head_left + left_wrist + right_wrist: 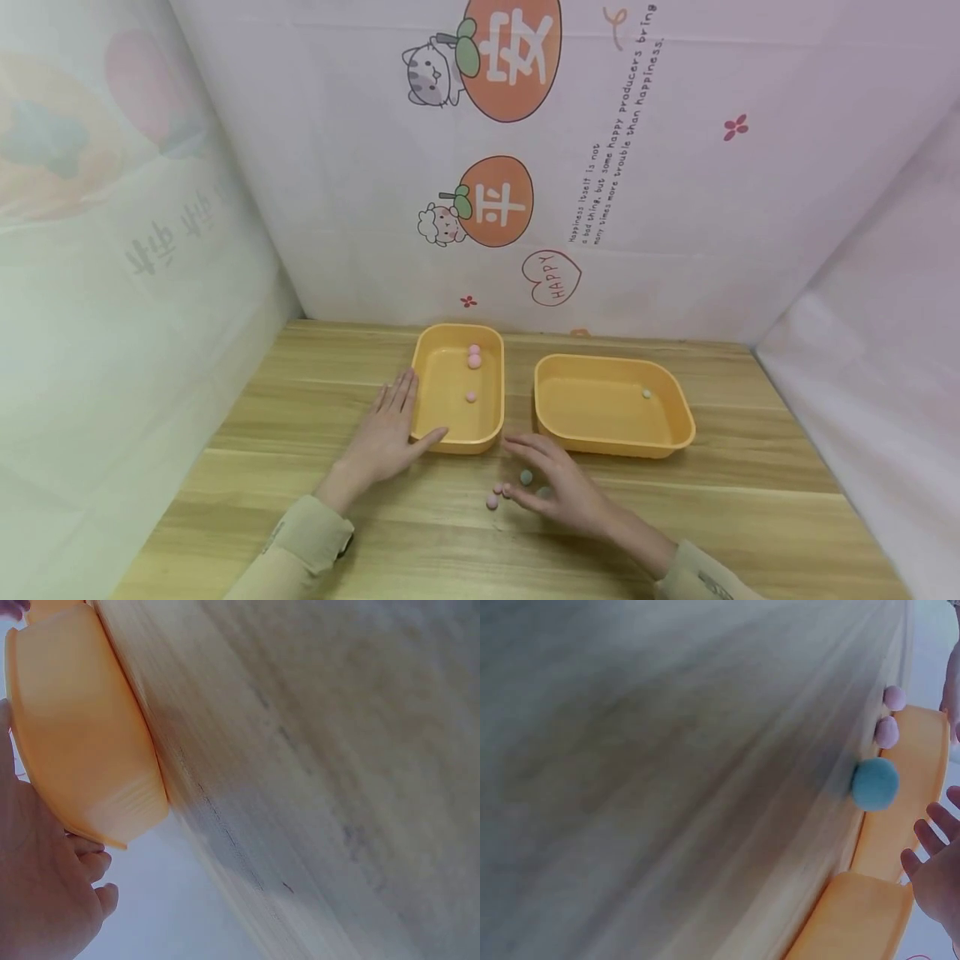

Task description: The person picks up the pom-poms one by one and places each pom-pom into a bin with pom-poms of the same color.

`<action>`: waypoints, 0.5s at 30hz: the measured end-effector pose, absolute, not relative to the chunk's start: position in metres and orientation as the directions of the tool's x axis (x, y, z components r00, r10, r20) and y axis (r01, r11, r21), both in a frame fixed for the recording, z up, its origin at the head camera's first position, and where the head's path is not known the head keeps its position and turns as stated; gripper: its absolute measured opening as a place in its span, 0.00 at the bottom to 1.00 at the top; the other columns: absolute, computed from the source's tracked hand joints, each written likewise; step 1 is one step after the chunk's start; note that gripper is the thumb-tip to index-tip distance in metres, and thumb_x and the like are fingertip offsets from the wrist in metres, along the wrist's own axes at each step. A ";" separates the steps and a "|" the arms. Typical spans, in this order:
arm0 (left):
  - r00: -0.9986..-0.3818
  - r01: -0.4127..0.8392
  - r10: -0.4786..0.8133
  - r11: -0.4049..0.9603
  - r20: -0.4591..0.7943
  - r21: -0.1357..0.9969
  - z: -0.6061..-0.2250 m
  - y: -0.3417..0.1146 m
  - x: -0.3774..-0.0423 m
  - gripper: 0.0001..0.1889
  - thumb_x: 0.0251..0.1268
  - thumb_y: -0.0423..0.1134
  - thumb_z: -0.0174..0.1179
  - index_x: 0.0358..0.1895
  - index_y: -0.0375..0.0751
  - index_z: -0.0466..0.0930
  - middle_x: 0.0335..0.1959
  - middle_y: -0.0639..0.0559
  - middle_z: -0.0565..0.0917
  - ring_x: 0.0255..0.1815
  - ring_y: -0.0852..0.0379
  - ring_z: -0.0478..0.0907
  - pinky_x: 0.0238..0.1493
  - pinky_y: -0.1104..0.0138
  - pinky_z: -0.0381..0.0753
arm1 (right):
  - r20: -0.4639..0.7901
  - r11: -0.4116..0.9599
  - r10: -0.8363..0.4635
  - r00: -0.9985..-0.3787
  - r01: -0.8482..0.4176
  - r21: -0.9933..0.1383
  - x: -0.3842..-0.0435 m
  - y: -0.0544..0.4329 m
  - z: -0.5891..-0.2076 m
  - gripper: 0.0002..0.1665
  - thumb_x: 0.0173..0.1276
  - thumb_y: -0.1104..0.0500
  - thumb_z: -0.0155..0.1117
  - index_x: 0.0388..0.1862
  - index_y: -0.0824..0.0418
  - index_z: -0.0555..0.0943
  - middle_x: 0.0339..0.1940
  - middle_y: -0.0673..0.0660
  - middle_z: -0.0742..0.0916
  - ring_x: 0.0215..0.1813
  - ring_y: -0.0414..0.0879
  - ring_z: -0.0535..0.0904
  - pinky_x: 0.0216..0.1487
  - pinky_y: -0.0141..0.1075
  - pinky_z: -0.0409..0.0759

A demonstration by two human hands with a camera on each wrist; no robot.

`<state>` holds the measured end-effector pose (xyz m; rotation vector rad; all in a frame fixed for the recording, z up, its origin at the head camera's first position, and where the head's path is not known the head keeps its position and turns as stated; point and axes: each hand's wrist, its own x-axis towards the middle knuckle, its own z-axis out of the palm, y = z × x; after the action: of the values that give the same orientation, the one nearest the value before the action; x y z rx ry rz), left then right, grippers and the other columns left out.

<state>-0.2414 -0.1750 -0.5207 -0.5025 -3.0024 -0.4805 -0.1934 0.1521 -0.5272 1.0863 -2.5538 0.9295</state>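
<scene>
My left hand (384,437) lies along the left side of a yellow tray (450,425), its fingers straight at the rim and its thumb over the near corner. Three pink balls (474,361) sit inside that tray. With fingers spread and relaxed, my right hand (564,483) hovers over the table between the two trays. Below its palm is a teal ball (526,477), also seen large in the right wrist view. Small pink balls (492,502) lie by its thumb tip. Part of another greenish ball (543,493) shows behind the thumb.
A second yellow tray (600,417) stands to the right, turned sideways, with one small pale green ball (647,394) in it. Both trays are on a wood-grain table (420,542). White printed cloth (360,208) hangs at the back and both sides.
</scene>
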 end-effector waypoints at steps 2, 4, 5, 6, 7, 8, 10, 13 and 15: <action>-0.946 0.325 0.309 0.898 0.103 0.295 -0.521 -0.175 -0.241 0.59 0.80 0.74 0.50 0.89 0.27 0.42 0.92 0.31 0.48 0.94 0.35 0.47 0.93 0.39 0.49 | 0.408 0.533 -0.579 -0.706 -0.707 -0.465 -0.192 0.154 -0.531 0.36 0.68 0.56 0.83 0.73 0.64 0.82 0.75 0.63 0.84 0.74 0.62 0.81 0.69 0.61 0.86; -0.948 0.317 0.305 0.901 0.086 0.297 -0.521 -0.175 -0.242 0.59 0.80 0.75 0.49 0.90 0.28 0.41 0.93 0.32 0.46 0.95 0.36 0.45 0.94 0.41 0.48 | 0.407 0.534 -0.588 -0.699 -0.714 -0.454 -0.191 0.155 -0.534 0.37 0.68 0.56 0.83 0.73 0.63 0.82 0.75 0.63 0.84 0.75 0.62 0.81 0.68 0.62 0.86; -0.949 0.316 0.306 0.901 0.082 0.298 -0.522 -0.174 -0.242 0.59 0.80 0.75 0.48 0.90 0.28 0.40 0.93 0.32 0.46 0.95 0.37 0.44 0.94 0.41 0.47 | 0.406 0.532 -0.595 -0.694 -0.718 -0.449 -0.191 0.155 -0.535 0.37 0.68 0.57 0.83 0.73 0.63 0.82 0.75 0.63 0.84 0.75 0.62 0.81 0.68 0.62 0.86; -0.949 0.315 0.306 0.901 0.078 0.299 -0.522 -0.174 -0.242 0.59 0.80 0.76 0.48 0.90 0.28 0.40 0.93 0.32 0.46 0.95 0.37 0.44 0.94 0.41 0.46 | 0.409 0.527 -0.601 -0.687 -0.725 -0.443 -0.191 0.155 -0.536 0.37 0.67 0.57 0.84 0.73 0.63 0.82 0.75 0.63 0.84 0.75 0.62 0.81 0.68 0.62 0.86; -0.949 0.315 0.306 0.901 0.076 0.300 -0.522 -0.174 -0.242 0.59 0.80 0.76 0.48 0.90 0.29 0.40 0.93 0.32 0.45 0.95 0.37 0.43 0.94 0.41 0.46 | 0.410 0.522 -0.606 -0.682 -0.730 -0.442 -0.192 0.155 -0.537 0.37 0.66 0.58 0.84 0.72 0.63 0.83 0.75 0.63 0.85 0.75 0.63 0.81 0.69 0.62 0.86; -0.948 0.317 0.308 0.899 0.078 0.301 -0.522 -0.174 -0.242 0.59 0.80 0.76 0.48 0.90 0.28 0.41 0.93 0.32 0.46 0.95 0.37 0.43 0.94 0.41 0.46 | 0.410 0.517 -0.613 -0.676 -0.735 -0.439 -0.192 0.155 -0.538 0.36 0.66 0.58 0.85 0.72 0.63 0.83 0.74 0.63 0.85 0.74 0.63 0.81 0.69 0.62 0.86; -0.947 0.321 0.309 0.898 0.090 0.300 -0.522 -0.174 -0.242 0.59 0.80 0.75 0.49 0.89 0.27 0.42 0.92 0.31 0.47 0.95 0.36 0.45 0.94 0.40 0.47 | 0.404 0.510 -0.621 -0.672 -0.737 -0.443 -0.193 0.155 -0.540 0.35 0.65 0.59 0.85 0.69 0.64 0.84 0.72 0.63 0.86 0.73 0.63 0.82 0.69 0.62 0.85; -0.944 0.329 0.311 0.895 0.107 0.301 -0.522 -0.174 -0.242 0.58 0.80 0.74 0.50 0.89 0.26 0.43 0.92 0.30 0.48 0.94 0.35 0.46 0.93 0.39 0.49 | 0.384 0.513 -0.626 -0.679 -0.729 -0.452 -0.194 0.155 -0.542 0.31 0.65 0.61 0.84 0.66 0.64 0.86 0.69 0.61 0.88 0.71 0.62 0.83 0.70 0.62 0.84; -0.945 0.326 0.309 0.897 0.103 0.299 -0.521 -0.174 -0.242 0.58 0.80 0.74 0.50 0.89 0.27 0.43 0.92 0.31 0.48 0.94 0.35 0.46 0.93 0.40 0.49 | 0.370 0.518 -0.627 -0.685 -0.722 -0.458 -0.195 0.155 -0.543 0.28 0.66 0.61 0.83 0.64 0.63 0.86 0.66 0.59 0.89 0.70 0.60 0.83 0.70 0.61 0.84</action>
<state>-0.2423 -0.1735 -0.5207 -0.5037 -3.0077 -0.4888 -0.1953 0.1553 -0.5433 1.1638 -2.5963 0.8960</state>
